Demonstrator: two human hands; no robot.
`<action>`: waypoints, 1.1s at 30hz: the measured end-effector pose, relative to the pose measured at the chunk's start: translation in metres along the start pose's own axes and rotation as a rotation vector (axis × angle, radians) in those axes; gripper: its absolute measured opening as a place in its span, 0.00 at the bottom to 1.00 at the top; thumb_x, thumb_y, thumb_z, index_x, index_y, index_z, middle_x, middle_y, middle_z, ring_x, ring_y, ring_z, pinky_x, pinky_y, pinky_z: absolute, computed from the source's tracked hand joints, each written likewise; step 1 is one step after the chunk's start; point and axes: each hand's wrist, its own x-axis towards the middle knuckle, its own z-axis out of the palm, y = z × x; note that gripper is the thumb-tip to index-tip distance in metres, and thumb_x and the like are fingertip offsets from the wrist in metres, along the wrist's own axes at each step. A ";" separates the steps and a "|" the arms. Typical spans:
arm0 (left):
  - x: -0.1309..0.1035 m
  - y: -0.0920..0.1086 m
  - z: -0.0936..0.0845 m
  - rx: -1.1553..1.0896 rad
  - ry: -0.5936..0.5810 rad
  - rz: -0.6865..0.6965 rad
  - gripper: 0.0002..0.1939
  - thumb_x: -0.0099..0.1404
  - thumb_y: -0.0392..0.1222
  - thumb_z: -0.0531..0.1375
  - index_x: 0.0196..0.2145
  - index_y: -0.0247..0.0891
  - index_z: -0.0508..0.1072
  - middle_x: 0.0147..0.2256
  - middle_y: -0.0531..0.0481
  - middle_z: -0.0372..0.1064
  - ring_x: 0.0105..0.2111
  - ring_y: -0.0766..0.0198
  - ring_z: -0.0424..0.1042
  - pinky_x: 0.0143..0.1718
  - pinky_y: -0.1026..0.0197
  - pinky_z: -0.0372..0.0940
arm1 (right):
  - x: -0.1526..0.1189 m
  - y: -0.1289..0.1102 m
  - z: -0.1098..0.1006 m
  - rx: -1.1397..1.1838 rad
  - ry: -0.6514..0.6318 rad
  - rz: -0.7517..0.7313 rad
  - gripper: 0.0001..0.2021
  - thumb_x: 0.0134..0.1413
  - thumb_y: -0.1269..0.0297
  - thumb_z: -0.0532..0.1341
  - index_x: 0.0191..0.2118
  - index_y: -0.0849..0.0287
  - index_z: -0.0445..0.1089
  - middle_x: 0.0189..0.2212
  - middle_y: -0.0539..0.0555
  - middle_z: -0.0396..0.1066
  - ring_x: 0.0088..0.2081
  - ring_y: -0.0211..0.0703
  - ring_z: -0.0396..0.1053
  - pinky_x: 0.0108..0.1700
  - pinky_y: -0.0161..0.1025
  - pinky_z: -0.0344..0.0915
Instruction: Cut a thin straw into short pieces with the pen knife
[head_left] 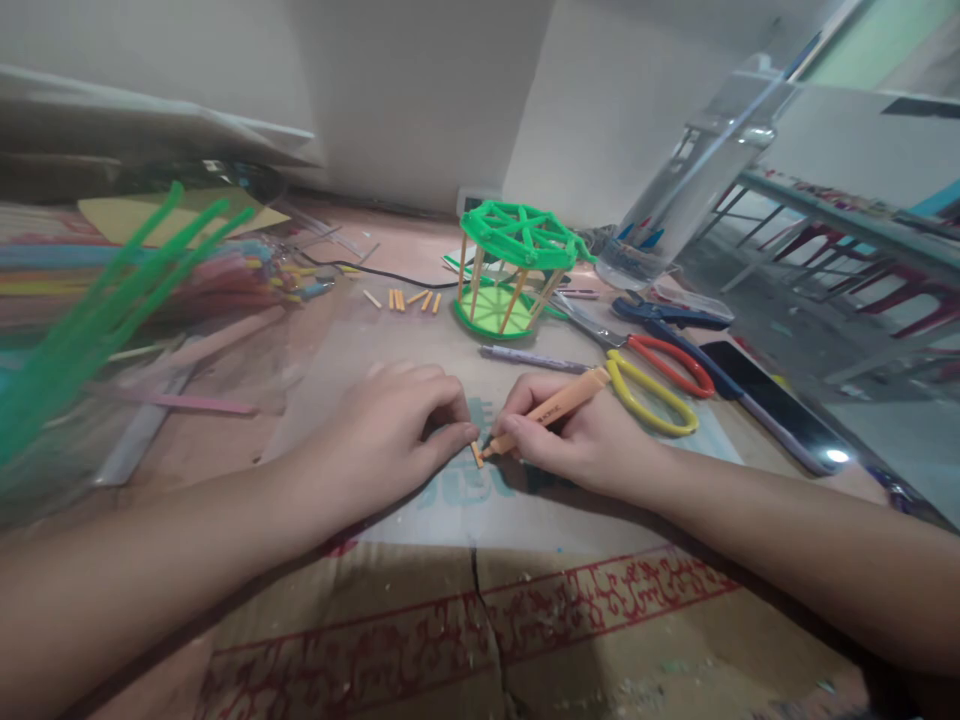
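Between the thumb and fingers of my left hand [409, 425] is a small orange stick [477, 454], its lower end resting near the paper sheet [390, 515]. My right hand [570, 425] grips an orange marker [562, 402], whose tip touches or nearly touches the stick. Beyond my hands stands a round green frame [517, 235] on thin orange and pale posts, with a light green base. Several short orange and pale sticks [397, 300] lie to its left. A pen [532, 358] lies just past my right hand.
Scissors with red and yellow handles [652, 415], blue-handled pliers [675, 316] and a phone [772, 400] lie on the right, before a clear bottle [652, 210]. Blurred green rods [127, 300] and a colourful bundle [225, 275] fill the left side. Patterned cardboard [360, 650] lies in front.
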 end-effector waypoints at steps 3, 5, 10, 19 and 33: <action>-0.002 0.003 -0.001 0.004 -0.011 -0.013 0.11 0.71 0.49 0.61 0.34 0.42 0.76 0.34 0.50 0.75 0.39 0.54 0.71 0.42 0.52 0.57 | 0.000 0.000 0.000 0.002 0.012 -0.017 0.07 0.59 0.64 0.64 0.30 0.58 0.69 0.23 0.49 0.72 0.25 0.35 0.66 0.26 0.32 0.62; -0.005 0.007 -0.002 0.023 -0.014 -0.012 0.12 0.68 0.53 0.63 0.36 0.41 0.77 0.35 0.49 0.75 0.39 0.53 0.71 0.43 0.51 0.59 | 0.000 0.001 0.001 0.026 0.006 -0.014 0.07 0.60 0.64 0.64 0.31 0.58 0.69 0.23 0.49 0.73 0.25 0.36 0.67 0.26 0.32 0.63; -0.015 0.014 0.002 0.136 0.006 0.005 0.13 0.64 0.51 0.65 0.39 0.40 0.75 0.38 0.47 0.74 0.43 0.49 0.71 0.45 0.47 0.61 | 0.000 0.005 0.001 0.050 -0.016 0.014 0.08 0.60 0.62 0.64 0.32 0.58 0.69 0.25 0.51 0.75 0.26 0.37 0.70 0.27 0.32 0.64; -0.017 0.011 0.007 0.111 0.020 0.010 0.10 0.65 0.49 0.66 0.40 0.42 0.73 0.39 0.48 0.75 0.45 0.49 0.73 0.45 0.48 0.62 | 0.001 0.002 0.002 0.033 0.025 0.016 0.08 0.61 0.61 0.64 0.32 0.58 0.69 0.25 0.50 0.74 0.26 0.37 0.69 0.28 0.33 0.64; -0.012 0.020 0.003 0.057 -0.024 -0.107 0.13 0.63 0.47 0.69 0.41 0.39 0.74 0.44 0.44 0.75 0.50 0.45 0.72 0.50 0.44 0.62 | 0.003 0.009 0.003 -0.018 0.118 -0.001 0.10 0.63 0.59 0.62 0.31 0.57 0.67 0.24 0.51 0.72 0.26 0.40 0.70 0.30 0.36 0.66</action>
